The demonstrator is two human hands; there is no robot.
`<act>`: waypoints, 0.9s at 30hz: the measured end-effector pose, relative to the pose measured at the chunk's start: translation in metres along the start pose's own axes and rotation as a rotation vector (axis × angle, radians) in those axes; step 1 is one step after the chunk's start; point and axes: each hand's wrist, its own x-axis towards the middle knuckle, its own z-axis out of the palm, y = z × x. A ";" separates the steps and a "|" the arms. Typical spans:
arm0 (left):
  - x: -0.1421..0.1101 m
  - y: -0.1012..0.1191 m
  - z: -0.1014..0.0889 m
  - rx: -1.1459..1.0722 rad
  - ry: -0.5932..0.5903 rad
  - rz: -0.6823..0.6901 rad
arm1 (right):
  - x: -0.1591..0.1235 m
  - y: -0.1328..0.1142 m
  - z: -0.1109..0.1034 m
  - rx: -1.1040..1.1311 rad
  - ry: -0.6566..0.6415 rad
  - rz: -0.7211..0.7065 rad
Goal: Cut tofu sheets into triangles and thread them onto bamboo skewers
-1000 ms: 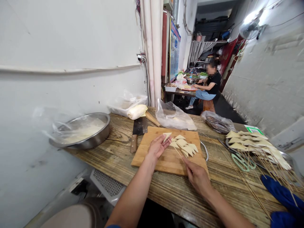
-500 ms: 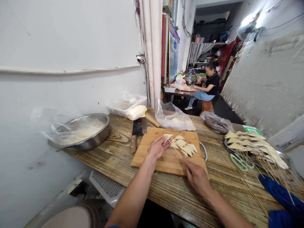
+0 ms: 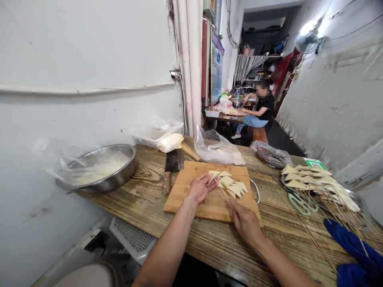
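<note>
My left hand (image 3: 201, 188) is closed on a pale triangular slice (image 3: 213, 175), possibly tofu, over the wooden cutting board (image 3: 185, 199). In my right hand (image 3: 245, 218) is a thin bamboo skewer (image 3: 223, 190), gripped near its lower part. Its far end reaches the slice at my left fingertips; whether the tip has gone through, I cannot tell. Several loose pale triangles (image 3: 235, 189) lie on the board just right of my left hand. Skewered triangles (image 3: 323, 179) are stacked on a metal tray (image 3: 363, 199) at the right.
A cleaver (image 3: 171, 161) lies left of the board, beside a cabbage (image 3: 170, 142). At the left stands a steel basin (image 3: 125, 171). Green-handled scissors (image 3: 303, 204), loose skewers (image 3: 314, 239) and a blue cloth (image 3: 353, 251) are on the right. A person (image 3: 263, 107) sits farther back.
The view has shifted slightly. Both hands keep nearly the same pose, with the slice and skewer still held together; little else differs.
</note>
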 end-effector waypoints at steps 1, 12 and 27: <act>0.000 0.000 0.000 -0.003 -0.004 -0.004 | 0.000 0.000 0.000 -0.003 0.002 0.000; -0.001 -0.005 0.004 -0.038 -0.053 0.035 | 0.002 -0.003 0.004 0.013 0.026 -0.006; -0.006 -0.009 0.008 -0.093 -0.073 0.044 | 0.001 -0.004 0.008 -0.105 0.096 -0.062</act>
